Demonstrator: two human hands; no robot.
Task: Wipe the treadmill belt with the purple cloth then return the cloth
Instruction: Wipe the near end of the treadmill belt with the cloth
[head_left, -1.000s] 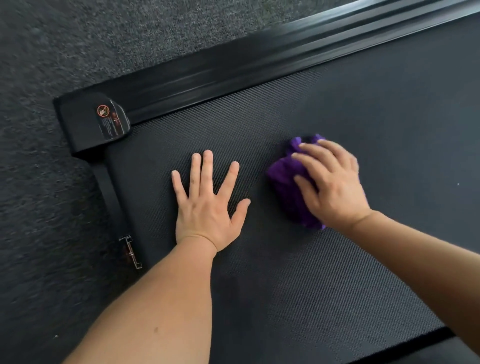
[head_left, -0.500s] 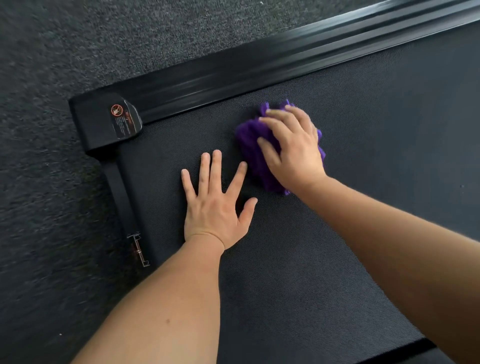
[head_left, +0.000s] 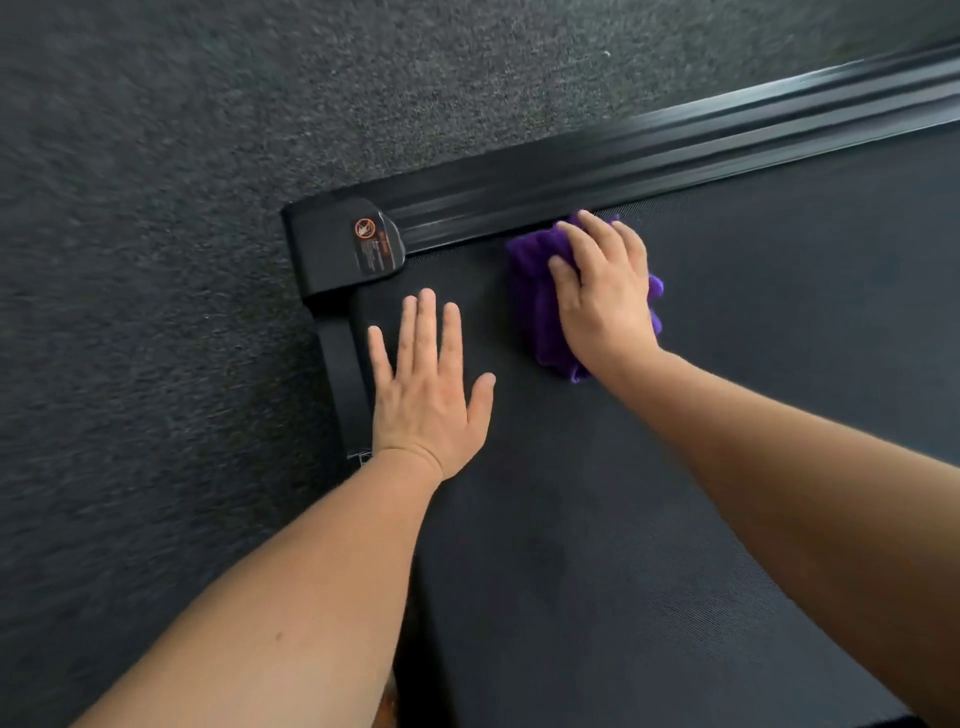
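I'm mid-wipe: my right hand presses the bunched purple cloth flat on the treadmill belt, fingers curled over it and holding it, just above centre of the frame, its far edge touching the black side rail. My left hand lies open and flat on the belt, left of centre, holding nothing, near the rear end cap with its warning sticker. As I judge it, the next stroke must draw the cloth away from the rail across unwiped belt; the return comes later.
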